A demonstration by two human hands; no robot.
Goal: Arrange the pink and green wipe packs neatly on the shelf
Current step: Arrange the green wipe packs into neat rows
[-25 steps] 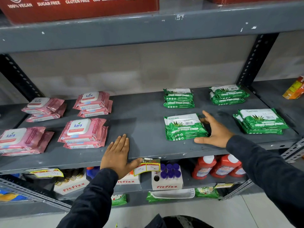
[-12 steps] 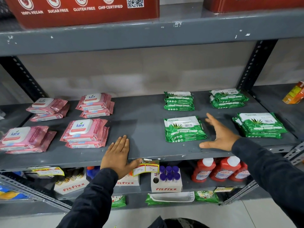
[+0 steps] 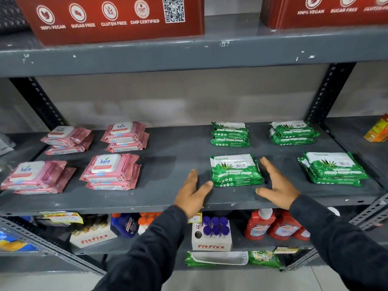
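On the grey shelf [image 3: 176, 164], several stacks of pink wipe packs lie at the left, the nearest pink stack [image 3: 111, 172] beside the shelf's middle. Green wipe pack stacks lie at the right. The front green stack [image 3: 236, 170] sits between my hands. My left hand [image 3: 193, 193] is open, its thumb next to the stack's lower left corner. My right hand [image 3: 277, 185] is open just right of the stack, fingers apart. Neither hand holds anything. Other green stacks sit at the back [image 3: 230, 134], back right [image 3: 292, 133] and front right [image 3: 332, 169].
Red boxes [image 3: 117, 17] stand on the shelf above. The shelf below holds white fitfizz boxes [image 3: 212, 236], red bottles [image 3: 275, 225] and price tags on the edge. Slotted steel uprights [image 3: 329, 91] flank the bay. An orange pack [image 3: 378, 129] lies far right.
My left hand has slid right along the shelf's front edge to the green stack's left side. My right hand has drawn slightly off the stack's right side.
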